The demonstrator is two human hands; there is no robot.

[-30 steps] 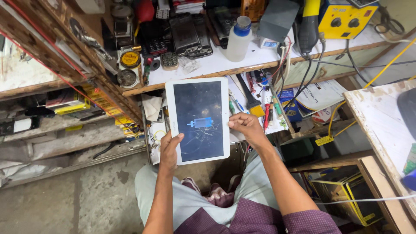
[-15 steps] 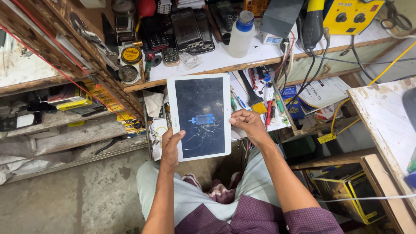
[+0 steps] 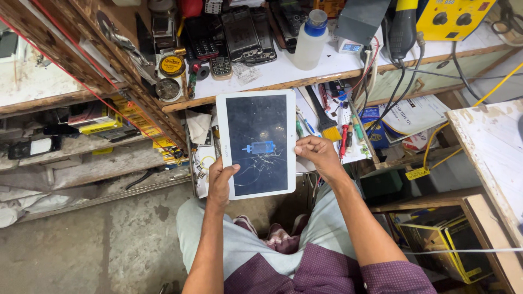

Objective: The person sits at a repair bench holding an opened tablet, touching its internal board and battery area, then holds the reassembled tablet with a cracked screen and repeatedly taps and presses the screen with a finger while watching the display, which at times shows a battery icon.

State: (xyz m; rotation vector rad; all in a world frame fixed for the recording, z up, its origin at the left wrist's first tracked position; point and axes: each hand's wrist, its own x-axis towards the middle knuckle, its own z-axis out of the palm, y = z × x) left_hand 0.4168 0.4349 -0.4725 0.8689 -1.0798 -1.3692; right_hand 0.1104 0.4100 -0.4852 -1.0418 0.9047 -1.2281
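I hold a white tablet upright over my lap with both hands. Its dark screen is cracked near the lower middle and shows a small blue icon. My left hand grips the lower left edge, thumb on the front bezel. My right hand grips the right edge at mid height, fingers curled around it.
A workbench behind the tablet carries a white bottle with a blue cap, old phones, round tins and a yellow station. An open drawer holds a brush, screwdrivers and pens. Cluttered shelves stand left, a wooden board right.
The tablet sits slightly lower and more level in view than a second ago. Both hands keep the same grips on its edges.
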